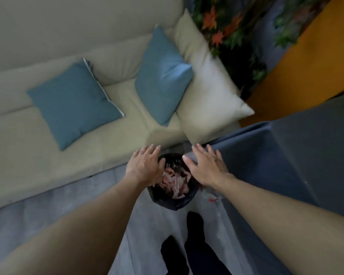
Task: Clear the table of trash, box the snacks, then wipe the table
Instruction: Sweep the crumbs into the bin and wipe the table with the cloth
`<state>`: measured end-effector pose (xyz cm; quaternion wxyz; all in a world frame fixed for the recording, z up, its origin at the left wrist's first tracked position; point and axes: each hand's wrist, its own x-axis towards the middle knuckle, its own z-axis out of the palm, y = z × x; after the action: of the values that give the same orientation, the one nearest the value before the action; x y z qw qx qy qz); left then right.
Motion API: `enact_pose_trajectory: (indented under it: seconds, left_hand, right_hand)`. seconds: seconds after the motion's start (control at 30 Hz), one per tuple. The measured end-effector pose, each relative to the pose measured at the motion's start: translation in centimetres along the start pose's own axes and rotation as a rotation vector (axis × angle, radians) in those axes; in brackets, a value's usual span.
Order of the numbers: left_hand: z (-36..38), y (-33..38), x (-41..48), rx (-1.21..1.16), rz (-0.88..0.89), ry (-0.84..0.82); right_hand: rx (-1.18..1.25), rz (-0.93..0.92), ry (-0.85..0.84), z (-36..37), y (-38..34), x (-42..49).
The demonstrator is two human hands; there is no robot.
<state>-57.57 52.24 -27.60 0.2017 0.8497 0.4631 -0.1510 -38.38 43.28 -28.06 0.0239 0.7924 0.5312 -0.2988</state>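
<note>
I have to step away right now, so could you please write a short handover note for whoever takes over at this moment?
Left hand: open, empty, over the bin's left rim.
Right hand: open, empty, over its right rim.
Bin: on the floor between sofa and table, lined with a black bag, crumpled pinkish paper inside.
A colourful scrap lies on the floor beside the bin, under the right wrist.
Done: some trash is binned.
Left: snacks and box are not in view; check the table for more trash, then box the snacks and wipe.
</note>
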Motion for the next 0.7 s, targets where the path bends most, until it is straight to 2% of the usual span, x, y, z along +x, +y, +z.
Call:
enact_pose_trajectory:
  seconds: [0.27,0.43,0.7]
  left_hand:
    - [-9.3,7.4,-3.5,0.016,0.111,0.104]
    - [-13.5,14.5,-4.4,0.044,0.267,0.199]
    - [-13.0,28.6,-3.5,0.054,0.491,0.164]
  right_hand:
    - [0.039,0.006,0.193,-10.4,1.7,-8.5]
    - [0.063,0.088,0.307,-15.0,5.7,-12.8]
    - [0.123,0.297,0.402,-17.2,16.1,-19.5]
